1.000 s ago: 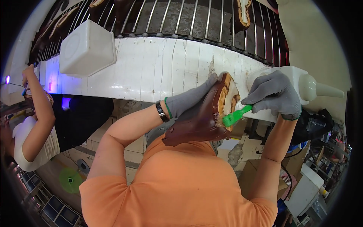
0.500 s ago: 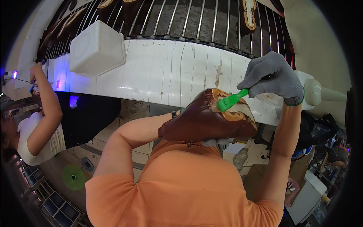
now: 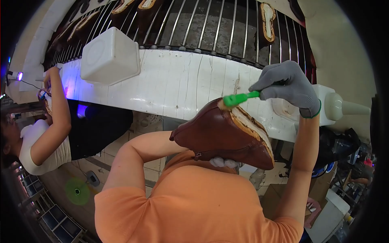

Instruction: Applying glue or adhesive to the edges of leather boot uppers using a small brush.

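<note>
A dark brown leather boot (image 3: 221, 133) lies on its side in front of my chest, its unsoled underside, tan at the rim and cream in the middle, turned to the upper right. Grey-gloved fingertips of my left hand (image 3: 225, 163) curl round its lower side; the boot hides the rest of that hand. My right hand (image 3: 289, 86), in a grey knit glove, pinches the handle of a green brush (image 3: 241, 98). The bristles are at the underside's upper left end, seemingly touching its edge.
A white worktable (image 3: 174, 87) runs across ahead, with a white plastic tub (image 3: 109, 56) on it and a white bottle (image 3: 334, 106) at right. Beyond, a roller conveyor (image 3: 202, 28) carries several upturned boots. At left, a co-worker (image 3: 48, 133) handles another boot near a blue-violet light.
The brush has moved left, from the face of the underside to its upper left edge. The boot has rolled, showing more of its side and less underside; more left fingertips show.
</note>
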A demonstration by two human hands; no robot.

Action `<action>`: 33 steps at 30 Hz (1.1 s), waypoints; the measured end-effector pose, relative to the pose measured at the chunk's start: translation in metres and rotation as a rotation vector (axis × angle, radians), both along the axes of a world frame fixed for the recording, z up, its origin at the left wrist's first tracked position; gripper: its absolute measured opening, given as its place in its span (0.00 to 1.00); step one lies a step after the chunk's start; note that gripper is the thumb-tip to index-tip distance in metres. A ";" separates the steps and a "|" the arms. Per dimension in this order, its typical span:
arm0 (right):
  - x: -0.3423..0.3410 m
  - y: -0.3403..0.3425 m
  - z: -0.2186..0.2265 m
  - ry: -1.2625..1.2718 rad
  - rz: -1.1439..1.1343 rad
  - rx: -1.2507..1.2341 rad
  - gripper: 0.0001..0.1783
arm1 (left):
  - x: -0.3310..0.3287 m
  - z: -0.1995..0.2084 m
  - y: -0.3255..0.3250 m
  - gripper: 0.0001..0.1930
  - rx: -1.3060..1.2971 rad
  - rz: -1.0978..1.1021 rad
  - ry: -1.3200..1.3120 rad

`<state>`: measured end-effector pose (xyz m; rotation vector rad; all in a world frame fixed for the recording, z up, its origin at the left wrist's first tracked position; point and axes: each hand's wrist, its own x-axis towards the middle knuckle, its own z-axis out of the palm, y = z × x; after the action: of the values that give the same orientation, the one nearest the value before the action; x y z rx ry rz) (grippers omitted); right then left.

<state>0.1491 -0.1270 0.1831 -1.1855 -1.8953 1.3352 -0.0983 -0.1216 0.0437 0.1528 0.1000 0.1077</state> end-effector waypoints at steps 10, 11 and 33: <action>0.020 0.011 -0.002 -0.057 0.219 -0.213 0.12 | -0.002 -0.007 0.000 0.25 -0.142 0.002 -0.095; 0.026 0.011 -0.004 -0.096 0.278 -0.245 0.10 | 0.001 -0.008 -0.001 0.25 -0.155 0.003 -0.103; -0.028 -0.077 -0.125 0.092 -1.211 -0.123 0.11 | -0.008 -0.094 0.031 0.24 1.929 1.362 0.287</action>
<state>0.1212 -0.2044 0.0581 -1.8174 -0.6890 0.7567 -0.1060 -0.0907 -0.0502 2.0289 0.3491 1.5490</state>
